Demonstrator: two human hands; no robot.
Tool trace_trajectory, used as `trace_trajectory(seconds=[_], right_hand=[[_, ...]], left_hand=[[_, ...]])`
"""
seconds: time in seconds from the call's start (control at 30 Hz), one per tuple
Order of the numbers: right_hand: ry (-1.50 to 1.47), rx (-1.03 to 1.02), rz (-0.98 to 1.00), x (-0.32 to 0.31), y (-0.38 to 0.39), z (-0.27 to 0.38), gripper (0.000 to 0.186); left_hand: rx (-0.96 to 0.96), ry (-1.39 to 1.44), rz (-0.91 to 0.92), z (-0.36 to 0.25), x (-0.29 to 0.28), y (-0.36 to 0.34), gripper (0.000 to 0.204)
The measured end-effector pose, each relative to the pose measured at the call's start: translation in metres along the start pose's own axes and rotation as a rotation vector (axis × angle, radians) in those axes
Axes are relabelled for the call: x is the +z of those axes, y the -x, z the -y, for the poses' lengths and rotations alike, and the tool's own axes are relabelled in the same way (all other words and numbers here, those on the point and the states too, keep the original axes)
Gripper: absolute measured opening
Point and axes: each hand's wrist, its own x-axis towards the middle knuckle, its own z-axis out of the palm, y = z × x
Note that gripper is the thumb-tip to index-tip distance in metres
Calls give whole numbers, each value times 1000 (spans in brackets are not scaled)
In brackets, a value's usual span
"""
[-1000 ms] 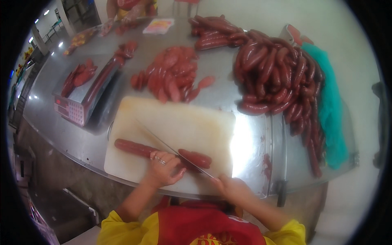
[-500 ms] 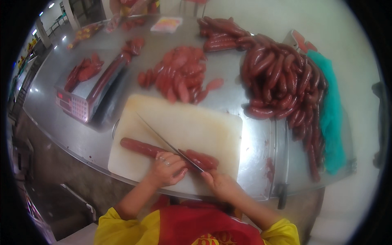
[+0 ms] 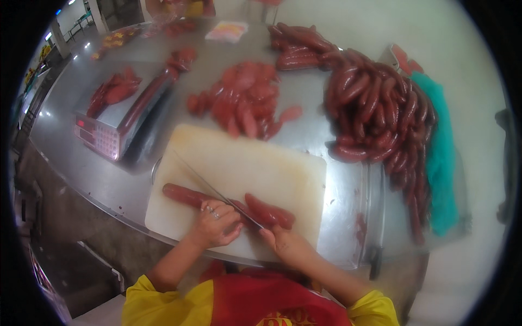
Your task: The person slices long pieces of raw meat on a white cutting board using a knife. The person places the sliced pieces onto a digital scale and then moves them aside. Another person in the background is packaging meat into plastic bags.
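Observation:
A long red-brown sausage (image 3: 182,194) lies across the white cutting board (image 3: 239,155). My left hand (image 3: 216,224) is closed on it near its middle, with a ring on one finger. My right hand (image 3: 288,243) grips a long thin knife (image 3: 217,191), its handle hidden in the fingers. The blade slants up and left over the sausage, just right of my left fingers, its tip above the bare board. Cut sausage pieces (image 3: 272,211) lie close together beyond the blade, near my right hand. Whether the edge is in the meat cannot be told.
Beyond the board lies a heap of sausage slices (image 3: 247,98). At left stands a scale (image 3: 100,136) bearing sausage pieces. Whole sausages (image 3: 375,103) pile up at right beside green plastic (image 3: 440,157). The steel table (image 3: 60,157) curves near my left. Another person (image 3: 185,8) stands across it.
The knife and both hands have shifted slightly left along the sausage. A gap now shows between the blade and the upper end of the cut pieces.

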Motion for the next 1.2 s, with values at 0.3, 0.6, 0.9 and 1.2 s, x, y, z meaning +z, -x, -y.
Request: trace_trajectory(seconds=[0.3, 0.6, 0.9, 1.2], right_hand=[[163, 242, 311, -68, 104, -11, 47], [-5, -23, 0, 2, 2, 10, 46], [85, 167, 195, -40, 71, 10, 49], [41, 34, 67, -15, 25, 22, 52]], left_hand=[[-87, -36, -18, 10, -15, 10, 27], [-62, -42, -66, 15, -16, 8, 26], [-160, -48, -45, 16, -19, 17, 28], [-106, -99, -94, 25, -33, 22, 26]])
